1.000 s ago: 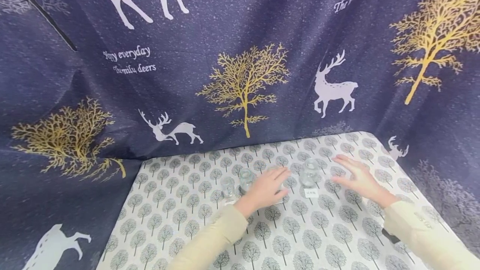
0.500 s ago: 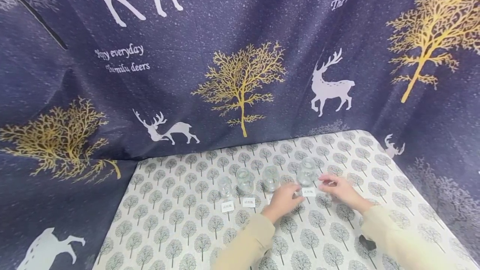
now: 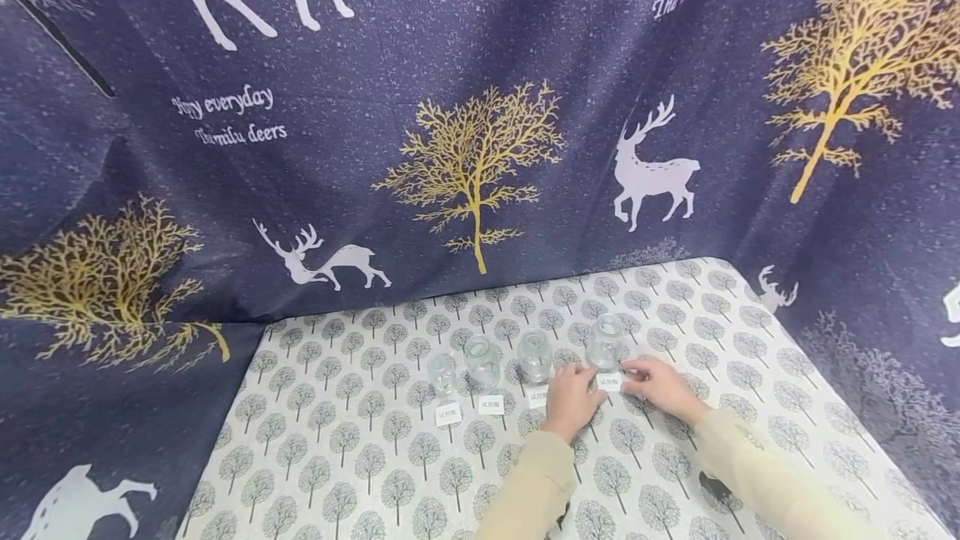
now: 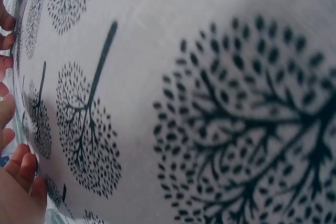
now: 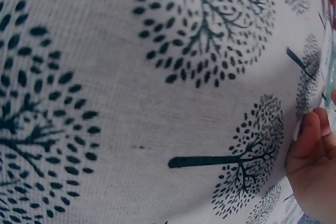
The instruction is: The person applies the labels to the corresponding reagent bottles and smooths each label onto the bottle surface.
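A small white label card (image 3: 609,382) lies in front of the rightmost glass jar (image 3: 606,347). My left hand (image 3: 573,398) pinches at the card's left edge, with thumb and index finger at its corners. From the other side, my right hand (image 3: 663,390) holds the right edge between thumb and curled fingers. Farther left stand more clear glass jars: one jar (image 3: 535,358) beside my left hand, a greenish-rimmed jar (image 3: 483,363) and a narrower one (image 3: 442,375). In the right wrist view, curled fingers (image 5: 310,135) meet at the cloth's far edge.
Each other jar has its own label in front: a card (image 3: 537,396) partly behind my left hand, a second card (image 3: 491,404) and a third card (image 3: 448,414). A tree-print cloth (image 3: 360,473) covers the table. Behind it hangs a dark blue curtain (image 3: 420,40).
My left hand has moved right, past the third jar, to the rightmost card. My right hand has come in leftward to the same card. The view has shifted slightly.
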Demonstrator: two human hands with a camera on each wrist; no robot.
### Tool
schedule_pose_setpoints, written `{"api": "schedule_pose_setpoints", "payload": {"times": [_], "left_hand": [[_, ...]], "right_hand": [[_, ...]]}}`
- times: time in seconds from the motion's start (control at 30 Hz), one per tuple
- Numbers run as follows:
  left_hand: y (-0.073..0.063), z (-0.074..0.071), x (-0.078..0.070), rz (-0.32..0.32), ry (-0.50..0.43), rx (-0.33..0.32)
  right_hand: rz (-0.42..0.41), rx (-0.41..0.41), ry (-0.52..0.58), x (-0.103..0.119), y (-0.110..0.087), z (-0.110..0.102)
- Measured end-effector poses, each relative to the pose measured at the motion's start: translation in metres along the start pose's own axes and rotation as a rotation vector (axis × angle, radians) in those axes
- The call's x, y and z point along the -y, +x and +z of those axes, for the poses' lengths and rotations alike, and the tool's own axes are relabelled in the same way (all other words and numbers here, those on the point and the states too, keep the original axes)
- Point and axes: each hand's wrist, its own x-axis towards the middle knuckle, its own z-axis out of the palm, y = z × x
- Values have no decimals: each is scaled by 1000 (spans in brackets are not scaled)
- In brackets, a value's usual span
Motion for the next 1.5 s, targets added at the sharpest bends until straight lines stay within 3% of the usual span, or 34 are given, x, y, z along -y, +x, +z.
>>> {"api": "schedule_pose_setpoints", "payload": {"times": [0.2, 0.4, 0.67, 0.77, 1.03, 1.3, 1.5], "left_hand": [[1, 3, -3, 4, 152, 5], [2, 6, -3, 5, 190, 7], [0, 11, -3, 12, 152, -110], [1, 14, -4, -8, 135, -120], [3, 13, -8, -86, 61, -93], [4, 11, -8, -103, 42, -63], [4, 12, -8, -97, 25, -42]], "right_hand": [[6, 4, -87, 0, 1, 4], [33, 10, -168, 2, 0, 8], [19, -20, -201, 0, 0, 11], [18, -24, -207, 0, 0, 12], [22, -9, -214, 5, 1, 13], [15, 23, -228, 9, 1, 12], [-29, -5, -203, 9, 1, 13]]}}
